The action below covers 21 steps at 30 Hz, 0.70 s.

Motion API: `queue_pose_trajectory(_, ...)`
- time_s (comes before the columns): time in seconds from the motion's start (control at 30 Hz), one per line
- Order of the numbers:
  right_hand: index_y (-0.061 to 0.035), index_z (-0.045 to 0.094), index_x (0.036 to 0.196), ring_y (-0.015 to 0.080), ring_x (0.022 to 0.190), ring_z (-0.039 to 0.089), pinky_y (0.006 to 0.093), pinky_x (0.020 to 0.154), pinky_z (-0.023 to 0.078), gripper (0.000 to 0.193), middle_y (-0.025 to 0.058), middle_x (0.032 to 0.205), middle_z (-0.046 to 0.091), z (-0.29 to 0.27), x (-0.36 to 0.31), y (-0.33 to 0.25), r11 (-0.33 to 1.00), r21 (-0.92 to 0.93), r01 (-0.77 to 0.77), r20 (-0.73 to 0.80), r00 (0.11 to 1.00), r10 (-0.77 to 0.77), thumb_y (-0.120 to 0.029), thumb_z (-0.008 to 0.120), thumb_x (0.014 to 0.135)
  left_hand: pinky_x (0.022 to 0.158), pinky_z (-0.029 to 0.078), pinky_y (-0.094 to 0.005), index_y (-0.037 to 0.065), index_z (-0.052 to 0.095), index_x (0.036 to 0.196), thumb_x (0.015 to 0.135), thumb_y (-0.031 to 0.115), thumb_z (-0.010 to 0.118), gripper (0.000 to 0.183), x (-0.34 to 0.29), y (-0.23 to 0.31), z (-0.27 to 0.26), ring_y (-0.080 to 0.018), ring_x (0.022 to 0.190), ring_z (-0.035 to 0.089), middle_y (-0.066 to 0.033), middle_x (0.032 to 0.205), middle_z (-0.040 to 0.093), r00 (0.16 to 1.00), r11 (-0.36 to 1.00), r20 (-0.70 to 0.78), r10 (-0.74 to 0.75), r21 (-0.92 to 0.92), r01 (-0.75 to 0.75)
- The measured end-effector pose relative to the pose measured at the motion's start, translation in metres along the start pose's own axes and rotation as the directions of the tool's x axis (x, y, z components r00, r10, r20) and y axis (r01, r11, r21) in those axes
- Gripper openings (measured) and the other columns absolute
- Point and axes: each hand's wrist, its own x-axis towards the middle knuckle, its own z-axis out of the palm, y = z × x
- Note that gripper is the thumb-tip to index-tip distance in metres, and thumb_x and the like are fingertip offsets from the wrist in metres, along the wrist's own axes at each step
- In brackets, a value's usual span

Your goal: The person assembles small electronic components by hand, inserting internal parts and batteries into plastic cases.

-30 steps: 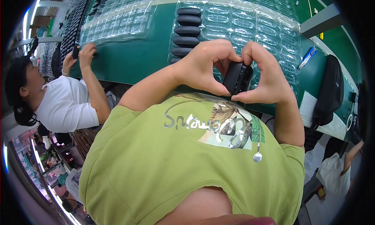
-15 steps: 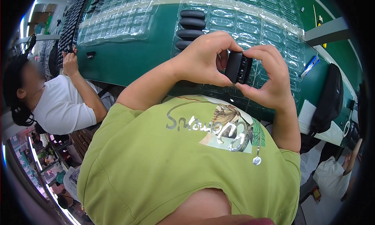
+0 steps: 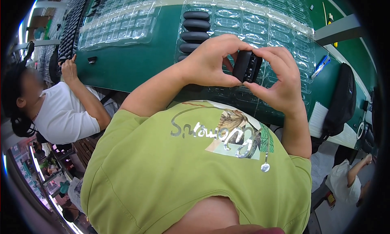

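Observation:
Between my two hands is a small black case (image 3: pixel 247 66) with rounded edges, parted along its length so that its darker inside shows. My left hand (image 3: pixel 212 60) pinches its left side, thumb at the near end and fingers at the far end. From the right, my right hand (image 3: pixel 280 75) grips the same case at both ends with thumb and forefinger. What lies inside it is too small to name. Just beyond my left hand, several black oval pieces (image 3: pixel 196 26) sit in a column in a clear plastic tray (image 3: pixel 227 19).
More clear trays (image 3: pixel 118 29) lie on the green table (image 3: pixel 118 67) at the left. Near a co-worker (image 3: pixel 69 112) sits a small black part (image 3: pixel 92 60). To my right are a blue-handled cutter (image 3: pixel 321 66), a black pouch (image 3: pixel 340 100) and a grey post (image 3: pixel 338 33).
The black case has turned slightly in my fingers; both hands keep their grip. At the left, the co-worker's hand has shifted a little.

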Motion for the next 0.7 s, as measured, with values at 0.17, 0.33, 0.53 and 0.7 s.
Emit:
queue_pose_trajectory(0.17,-0.0032,0.065,0.111,0.0328,0.096,0.063,0.0405,0.084,0.051,0.059,0.0141,0.105,0.065,-0.001,-0.006,-0.001,0.973,0.184,-0.14,0.046,0.99,0.133,-0.011,0.085,0.057,0.076,0.058,-0.0286,0.001,0.061,0.123,0.062,0.007,0.087,0.067,-0.006,-0.003,0.0,-0.0162,0.093,0.064,-0.0079,0.108,0.06,1.0,0.995,-0.001,-0.019,-0.102,0.019)
queue_pose_trajectory(0.33,-0.0034,0.064,0.113,0.0335,0.098,0.063,0.0402,0.084,0.052,0.059,0.0153,0.106,0.065,-0.001,-0.006,-0.003,0.934,0.263,-0.243,0.108,0.969,0.222,-0.008,0.084,0.057,0.073,0.059,-0.0281,0.002,0.061,0.123,0.061,0.008,0.089,0.068,-0.005,-0.004,0.003,-0.0156,0.091,0.065,-0.0088,0.104,0.06,0.997,0.987,0.005,-0.079,-0.138,0.079)
queue_pose_trajectory(0.53,-0.0025,0.063,0.117,0.0279,0.099,0.065,0.032,0.083,0.056,0.061,0.0153,0.113,0.063,0.005,-0.009,-0.005,0.992,-0.129,-0.017,0.067,0.997,0.026,-0.005,0.084,0.059,0.071,0.059,-0.0266,0.001,0.062,0.12,0.061,0.007,0.088,0.065,-0.002,-0.001,0.001,-0.0151,0.091,0.065,-0.0075,0.101,0.06,0.999,0.996,-0.013,-0.04,0.085,0.041)
queue_pose_trajectory(0.7,-0.0013,0.062,0.117,0.0208,0.097,0.064,0.0306,0.077,0.056,0.061,0.0109,0.106,0.064,0.003,-0.008,-0.006,0.88,0.32,-0.351,0.167,0.935,0.312,-0.001,0.082,0.06,0.072,0.059,-0.0271,0.001,0.062,0.12,0.06,0.006,0.088,0.065,-0.006,-0.005,-0.002,-0.0152,0.091,0.065,-0.0077,0.104,0.059,0.996,0.995,0.024,-0.086,-0.051,0.087)
